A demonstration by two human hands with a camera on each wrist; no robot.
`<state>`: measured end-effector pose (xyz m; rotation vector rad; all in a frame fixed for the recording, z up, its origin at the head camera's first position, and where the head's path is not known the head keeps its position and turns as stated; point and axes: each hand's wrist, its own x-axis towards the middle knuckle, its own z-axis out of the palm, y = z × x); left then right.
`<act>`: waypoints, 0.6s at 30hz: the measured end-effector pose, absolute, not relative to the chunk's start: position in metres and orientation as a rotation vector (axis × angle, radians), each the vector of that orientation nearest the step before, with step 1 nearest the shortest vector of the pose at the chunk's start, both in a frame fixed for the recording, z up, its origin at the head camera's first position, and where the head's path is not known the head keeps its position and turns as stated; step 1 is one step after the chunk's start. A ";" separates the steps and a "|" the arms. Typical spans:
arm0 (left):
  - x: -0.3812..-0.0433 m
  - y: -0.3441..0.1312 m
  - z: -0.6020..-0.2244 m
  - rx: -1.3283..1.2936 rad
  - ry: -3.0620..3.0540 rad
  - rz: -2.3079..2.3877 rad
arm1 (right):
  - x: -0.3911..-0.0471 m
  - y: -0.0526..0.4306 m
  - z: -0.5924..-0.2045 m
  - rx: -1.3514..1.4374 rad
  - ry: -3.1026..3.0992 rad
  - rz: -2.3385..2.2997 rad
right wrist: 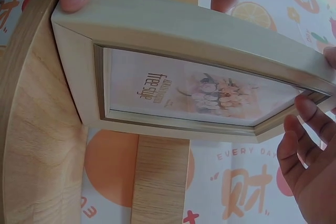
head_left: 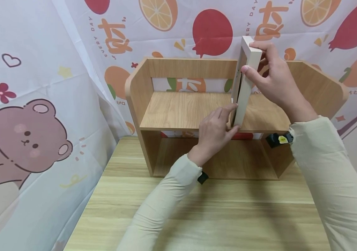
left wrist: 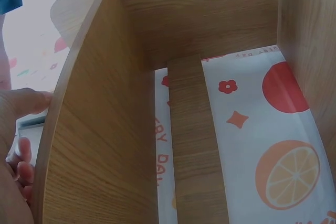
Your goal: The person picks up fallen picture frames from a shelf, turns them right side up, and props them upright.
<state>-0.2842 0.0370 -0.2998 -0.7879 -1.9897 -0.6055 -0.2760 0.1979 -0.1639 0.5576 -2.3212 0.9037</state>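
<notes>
A cream photo frame (head_left: 246, 85) stands upright, edge toward me, on the upper shelf (head_left: 181, 108) of a small wooden bookshelf. My right hand (head_left: 275, 75) grips it near the top, with the thumb on the front edge and fingers over the top corner. Low on the frame, my left hand (head_left: 214, 127) holds the front edge between thumb and fingers. In the right wrist view, a flower picture (right wrist: 220, 95) with lettering shows behind the glass, and the frame's lower end meets the shelf board (right wrist: 39, 103). The left wrist view has my left hand (left wrist: 13, 156) at the shelf's front edge.
The bookshelf's left side panel (head_left: 139, 94) and right side panel (head_left: 319, 83) rise beside the upper shelf. Beneath it is a lower compartment (head_left: 213, 160). The bookshelf stands on a wood-grain table (head_left: 216, 216), with printed fabric (head_left: 178, 31) behind.
</notes>
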 end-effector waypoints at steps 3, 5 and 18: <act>-0.285 0.036 -0.300 -0.788 -2.025 -0.634 | -0.276 0.198 -0.164 0.547 -2.323 0.915; -0.285 0.035 -0.299 -0.791 -2.047 -0.665 | -0.276 0.199 -0.165 0.542 -2.322 0.922; -0.282 0.035 -0.294 -0.795 -2.093 -0.708 | -0.276 0.204 -0.166 0.507 -2.324 0.990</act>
